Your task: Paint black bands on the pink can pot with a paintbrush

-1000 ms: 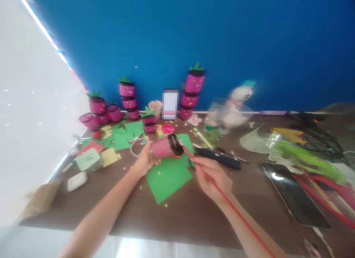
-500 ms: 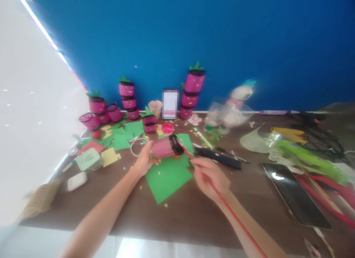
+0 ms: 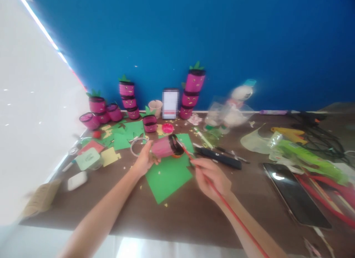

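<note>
A pink cup [image 3: 162, 147] with a black rim lies tipped on its side in the left hand's [image 3: 144, 160] grip, mouth toward the right hand [image 3: 212, 178].
Held above green paper [image 3: 168, 186], its long axis runs roughly left to right; the left fingers wrap the base end, while the right hand stands apart, nearer the person and beyond the rim, closed around a slim red-handled paintbrush [image 3: 241, 223] angled up to the mouth. Blur hides whether the tip touches. Farther back on the brown table [image 3: 194, 221], a tower of pink cups [image 3: 192, 82] stands against the blue wall [image 3: 155, 36].
</note>
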{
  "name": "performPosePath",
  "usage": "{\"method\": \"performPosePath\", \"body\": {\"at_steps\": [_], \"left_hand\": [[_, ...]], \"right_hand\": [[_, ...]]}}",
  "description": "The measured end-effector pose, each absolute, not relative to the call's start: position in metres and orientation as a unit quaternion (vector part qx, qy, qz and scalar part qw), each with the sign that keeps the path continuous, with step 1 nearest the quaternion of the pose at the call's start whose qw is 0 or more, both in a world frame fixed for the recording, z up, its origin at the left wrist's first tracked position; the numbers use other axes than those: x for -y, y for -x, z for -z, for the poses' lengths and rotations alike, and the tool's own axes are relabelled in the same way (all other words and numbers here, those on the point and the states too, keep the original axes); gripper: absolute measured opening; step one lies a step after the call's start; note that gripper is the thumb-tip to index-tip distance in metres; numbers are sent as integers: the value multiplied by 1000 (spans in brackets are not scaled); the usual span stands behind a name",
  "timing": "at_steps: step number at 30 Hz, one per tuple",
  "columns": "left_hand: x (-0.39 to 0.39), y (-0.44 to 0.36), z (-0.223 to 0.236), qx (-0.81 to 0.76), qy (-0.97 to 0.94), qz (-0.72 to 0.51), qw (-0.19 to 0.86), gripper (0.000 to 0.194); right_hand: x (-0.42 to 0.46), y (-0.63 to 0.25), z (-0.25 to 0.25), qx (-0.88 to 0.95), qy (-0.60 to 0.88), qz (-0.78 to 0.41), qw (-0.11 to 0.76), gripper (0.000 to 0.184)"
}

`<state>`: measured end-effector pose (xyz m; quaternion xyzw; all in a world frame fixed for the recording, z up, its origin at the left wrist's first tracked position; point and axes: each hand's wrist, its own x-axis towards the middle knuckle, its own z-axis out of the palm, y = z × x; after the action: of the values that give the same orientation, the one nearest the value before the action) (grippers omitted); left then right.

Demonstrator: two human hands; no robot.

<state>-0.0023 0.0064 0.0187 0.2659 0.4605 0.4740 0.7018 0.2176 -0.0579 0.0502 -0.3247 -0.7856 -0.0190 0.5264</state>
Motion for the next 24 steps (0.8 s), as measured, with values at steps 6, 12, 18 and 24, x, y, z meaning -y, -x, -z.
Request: {"method": "performPosePath", "body": {"at_steps": [6, 12, 18, 24], "left_hand": [[-7, 5, -13, -447, -294, -480, 695, 49], [-7, 4, -16, -470, -276, -472, 693, 54], [-6, 1, -20, -468, -276, -483, 687, 52], [-6, 2, -19, -451, -296, -484, 689, 51]], "right_hand": [[56, -217, -49, 787, 309, 18, 535, 24], [55, -218, -50, 799, 317, 42, 509, 20], [57, -217, -52, 795, 324, 19, 512, 19], [57, -217, -49, 767, 316, -7, 559, 22]]}}
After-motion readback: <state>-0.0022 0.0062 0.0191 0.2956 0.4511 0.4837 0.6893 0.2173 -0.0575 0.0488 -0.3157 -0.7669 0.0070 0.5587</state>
